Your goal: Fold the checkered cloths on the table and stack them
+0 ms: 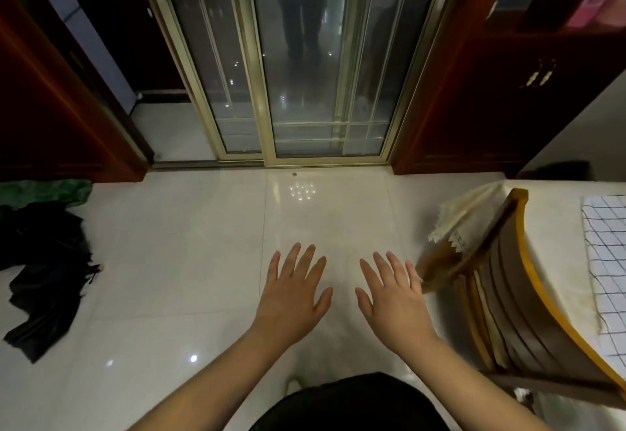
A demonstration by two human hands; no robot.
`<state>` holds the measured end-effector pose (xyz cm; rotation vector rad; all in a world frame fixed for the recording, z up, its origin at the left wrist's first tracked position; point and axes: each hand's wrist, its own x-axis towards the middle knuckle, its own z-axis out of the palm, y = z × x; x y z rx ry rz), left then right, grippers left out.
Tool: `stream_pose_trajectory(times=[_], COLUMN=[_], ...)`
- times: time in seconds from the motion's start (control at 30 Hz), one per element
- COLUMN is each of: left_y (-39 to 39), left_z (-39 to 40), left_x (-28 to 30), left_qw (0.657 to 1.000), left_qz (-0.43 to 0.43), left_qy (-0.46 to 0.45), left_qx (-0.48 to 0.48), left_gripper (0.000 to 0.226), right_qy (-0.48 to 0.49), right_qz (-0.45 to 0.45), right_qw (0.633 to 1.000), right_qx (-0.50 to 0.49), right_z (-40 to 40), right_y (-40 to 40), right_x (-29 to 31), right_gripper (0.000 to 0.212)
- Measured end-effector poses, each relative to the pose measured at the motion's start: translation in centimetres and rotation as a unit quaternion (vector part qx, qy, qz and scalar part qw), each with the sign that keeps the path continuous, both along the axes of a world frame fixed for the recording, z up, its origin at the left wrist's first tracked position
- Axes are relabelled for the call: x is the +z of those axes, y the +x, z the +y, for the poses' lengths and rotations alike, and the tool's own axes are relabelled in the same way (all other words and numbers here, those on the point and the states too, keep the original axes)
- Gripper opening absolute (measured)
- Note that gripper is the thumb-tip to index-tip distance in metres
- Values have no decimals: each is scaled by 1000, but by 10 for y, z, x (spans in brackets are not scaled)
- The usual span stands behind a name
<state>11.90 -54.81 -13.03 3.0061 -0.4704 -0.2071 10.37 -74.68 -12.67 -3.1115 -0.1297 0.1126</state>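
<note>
A white cloth with a dark grid pattern (606, 261) lies flat on the table (555, 261) at the far right edge, partly cut off by the frame. My left hand (293, 298) and my right hand (394, 305) are held out side by side over the floor, palms down, fingers spread and straight. Both hands hold nothing and are well left of the cloth.
A wooden chair (501, 298) stands tucked against the table, between my hands and the cloth. A cream tablecloth corner (460, 217) hangs over the table edge. Dark clothes (44, 268) lie on the tiled floor at left. A glass sliding door (305, 74) is ahead.
</note>
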Motion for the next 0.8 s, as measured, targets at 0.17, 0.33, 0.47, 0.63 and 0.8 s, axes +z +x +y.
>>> stream_pose_trajectory(times=[0.17,0.33,0.47,0.63,0.8], left_y=[63,134,197,270,334], left_z=[-7,-36,-71,-118,-153], left_x=[-4,-9,-3,17,32], left_qw=[999,998,997,996,993], left_qz=[5,18,23,4,13], left_qy=[-14,-9,-2,2,35], left_qx=[-32,-56,-74,-91,-116], left_gripper=[65,67,70,84,79], right_qy=[5,2,10,43,50], right_qz=[-20,-7,-2,-9,6], right_qw=[1000,999,998,994,991], right_qx=[-20,-50,-69,-101,-121], right_z=[-9,-35,-67,-103,-137], right_y=[50,110,164,225,279], right_x=[4,-3,-12,-5,1], right_gripper=[55,58,60,73,71])
